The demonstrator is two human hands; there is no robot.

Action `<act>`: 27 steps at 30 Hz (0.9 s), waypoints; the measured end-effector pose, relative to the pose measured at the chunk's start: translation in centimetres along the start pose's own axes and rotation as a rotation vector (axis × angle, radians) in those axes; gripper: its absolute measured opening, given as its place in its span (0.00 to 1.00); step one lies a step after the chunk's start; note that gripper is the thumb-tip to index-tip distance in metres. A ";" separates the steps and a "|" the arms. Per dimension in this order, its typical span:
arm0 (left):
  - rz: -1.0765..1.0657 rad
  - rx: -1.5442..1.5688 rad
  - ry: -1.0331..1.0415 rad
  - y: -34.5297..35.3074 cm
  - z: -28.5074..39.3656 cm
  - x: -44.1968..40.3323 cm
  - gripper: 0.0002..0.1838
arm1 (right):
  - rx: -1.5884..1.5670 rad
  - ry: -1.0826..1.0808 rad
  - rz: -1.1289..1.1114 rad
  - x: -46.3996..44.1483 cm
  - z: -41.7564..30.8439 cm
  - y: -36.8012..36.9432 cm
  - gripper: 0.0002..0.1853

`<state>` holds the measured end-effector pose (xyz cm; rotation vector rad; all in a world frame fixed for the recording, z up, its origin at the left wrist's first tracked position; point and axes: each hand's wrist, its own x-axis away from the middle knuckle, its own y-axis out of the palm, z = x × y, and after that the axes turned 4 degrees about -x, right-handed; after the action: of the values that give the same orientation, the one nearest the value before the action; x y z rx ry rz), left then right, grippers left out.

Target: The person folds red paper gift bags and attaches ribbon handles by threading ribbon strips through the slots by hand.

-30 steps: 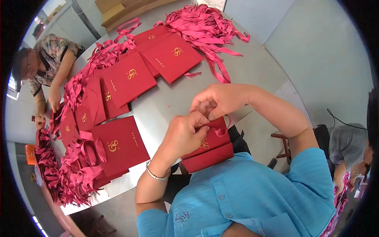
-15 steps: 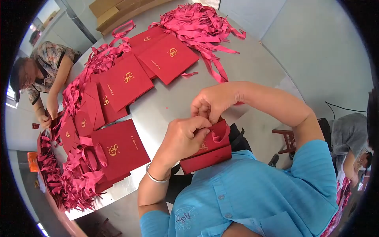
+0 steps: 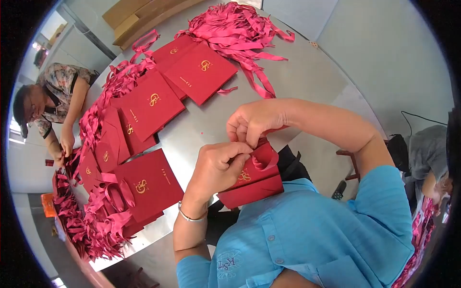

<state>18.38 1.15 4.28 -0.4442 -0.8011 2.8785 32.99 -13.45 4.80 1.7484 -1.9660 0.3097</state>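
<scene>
A red paper gift bag [image 3: 257, 191] with a gold logo is held close against my blue shirt, its top edge pointing away from me. A pink ribbon [image 3: 265, 161] loops over the front of the bag. My left hand [image 3: 218, 165], with a bangle at the wrist, is closed in a pinch at the bag's top edge. Just beyond it, my right hand [image 3: 252, 122] is bent down with its fingertips pinched together on the ribbon, nearly touching the left fingertips. A length of ribbon shows beneath the right wrist. The fingertips partly hide the exact grip.
Flat red gift bags [image 3: 152, 101] lie overlapping on the grey table [image 3: 206, 122]. Pink ribbons are heaped at the far end [image 3: 230, 26] and along the left side. A co-worker [image 3: 60, 96] handles something at the left edge. Another person [image 3: 427, 158] is at right, near a stool [image 3: 353, 165].
Both hands stay pinched at the bag's top edge and have shifted only slightly. The view has tilted a little. The ribbon loop on the bag looks slightly wider.
</scene>
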 end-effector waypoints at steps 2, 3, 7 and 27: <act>0.019 0.001 0.008 0.2 -0.5 -0.1 0.08 | -0.023 -0.013 0.011 -0.1 0.2 -0.2 0.22; 0.045 0.029 -0.002 0.3 -0.7 -0.1 0.08 | -0.035 -0.014 0.029 0.0 0.0 -0.2 0.21; 0.047 0.019 0.002 0.2 -1.3 -0.1 0.07 | -0.075 -0.035 0.001 -0.5 0.5 -1.0 0.19; -0.068 0.047 -0.391 1.2 -5.5 -0.9 0.05 | 0.358 -0.504 0.668 -3.3 2.8 -4.1 0.16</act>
<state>20.85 2.60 -0.63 0.1560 -0.7767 2.9499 36.66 -12.56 0.13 1.3894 -3.0054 0.5023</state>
